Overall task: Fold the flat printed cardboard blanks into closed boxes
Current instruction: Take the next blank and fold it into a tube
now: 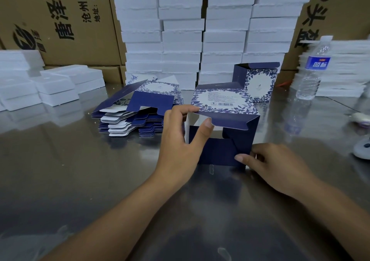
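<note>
Half-formed box (224,100): dead centre of the steel table (80,170), on its side, open end facing the person, flaps not tucked yet
Left hand (178,140): at nine o'clock of the box, fingers curled over the printed top edge, thumb pushing against the top flap (230,121), so it is clamped on the box
Right hand (278,166): at five o'clock of the box, fingers bent close together and pinching the lower flap (218,150) at its right corner
Risk, flaps: the top and lower flaps look set to meet; fold them in the wrong order and the tab will likely jam or crease
Risk, walls: a hard squeeze from the left hand could push the sleeve out of square, and then the closure will not seat
Risk, slide: the table is shiny; a push with no counter-hold may skate the box away towards twelve o'clock
Standing box (258,80): at one o'clock, close behind, lid up; touching or not, I cannot tell; it is the thing most likely to be bumped
Flat blanks (136,112): piled at ten o'clock, near the left hand
Water bottle (314,68): upright at two o'clock, well apart
White foam boxes (180,30): stacked high at twelve o'clock, brown cartons (60,20) beside them
In the way: nothing lies between the hands and the box
</note>
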Motion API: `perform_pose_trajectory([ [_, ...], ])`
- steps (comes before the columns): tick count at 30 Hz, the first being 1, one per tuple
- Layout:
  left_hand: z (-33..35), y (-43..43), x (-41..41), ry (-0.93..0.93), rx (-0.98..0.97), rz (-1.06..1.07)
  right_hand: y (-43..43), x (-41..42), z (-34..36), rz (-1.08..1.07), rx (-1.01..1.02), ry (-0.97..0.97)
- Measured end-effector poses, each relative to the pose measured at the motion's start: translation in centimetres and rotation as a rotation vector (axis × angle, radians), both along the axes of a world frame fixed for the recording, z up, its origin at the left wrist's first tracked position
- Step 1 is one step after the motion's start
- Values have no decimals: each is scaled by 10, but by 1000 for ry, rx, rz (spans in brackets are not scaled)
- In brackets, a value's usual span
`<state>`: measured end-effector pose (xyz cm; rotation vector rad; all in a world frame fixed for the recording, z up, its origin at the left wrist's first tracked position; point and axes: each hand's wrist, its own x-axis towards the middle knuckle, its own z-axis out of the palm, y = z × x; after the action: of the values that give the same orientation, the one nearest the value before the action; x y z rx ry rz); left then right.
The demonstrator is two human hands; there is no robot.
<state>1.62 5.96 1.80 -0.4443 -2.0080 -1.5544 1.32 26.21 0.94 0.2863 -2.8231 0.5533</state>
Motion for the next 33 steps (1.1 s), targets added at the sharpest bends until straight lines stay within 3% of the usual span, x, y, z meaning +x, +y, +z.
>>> perform_pose_trajectory([
  [3,2,-1,0,-24,61,-7,1,1,-2,27,90,34],
  [20,12,-5,-1,-75,335,53,-4,1,-5,111,45,171],
  [28,13,-5,0,-78,328,59,-5,4,-2,94,53,177],
  [33,11,-6,0,-26,252,22,-6,3,0,-22,-115,369],
])
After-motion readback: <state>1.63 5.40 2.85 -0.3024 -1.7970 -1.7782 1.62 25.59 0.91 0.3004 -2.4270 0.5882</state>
